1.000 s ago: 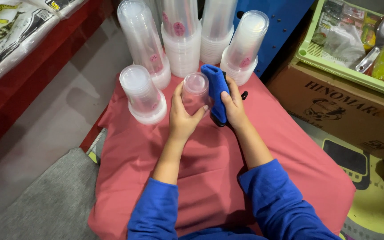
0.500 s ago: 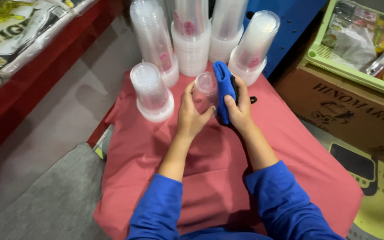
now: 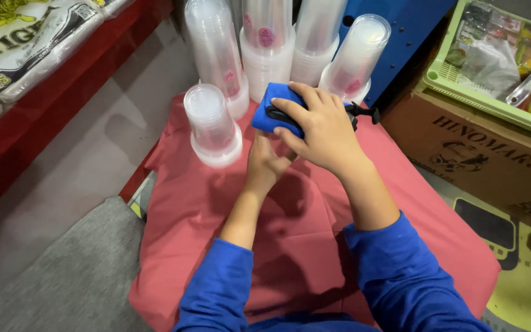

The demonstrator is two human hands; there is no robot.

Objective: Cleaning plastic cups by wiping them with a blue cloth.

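Observation:
My right hand (image 3: 322, 128) lies over a blue tool with black parts (image 3: 273, 106) and presses it down from above. Directly underneath, my left hand (image 3: 265, 165) is curled around a small clear plastic cup, which the tool and my fingers hide. Both hands work above a red cloth (image 3: 290, 246) draped over a low surface. A short stack of clear plastic cups (image 3: 211, 126) stands upside down just left of my hands.
Tall stacks of clear cups (image 3: 267, 43) line the cloth's far edge, one leaning at the right (image 3: 354, 58). A cardboard box (image 3: 480, 154) with a green basket (image 3: 462, 86) on it sits right. Printed sacks (image 3: 26, 43) lie on a red shelf left.
My right hand has swung the blue tool from beside the cup to on top of it, covering the cup. The left hand has stayed on the cup.

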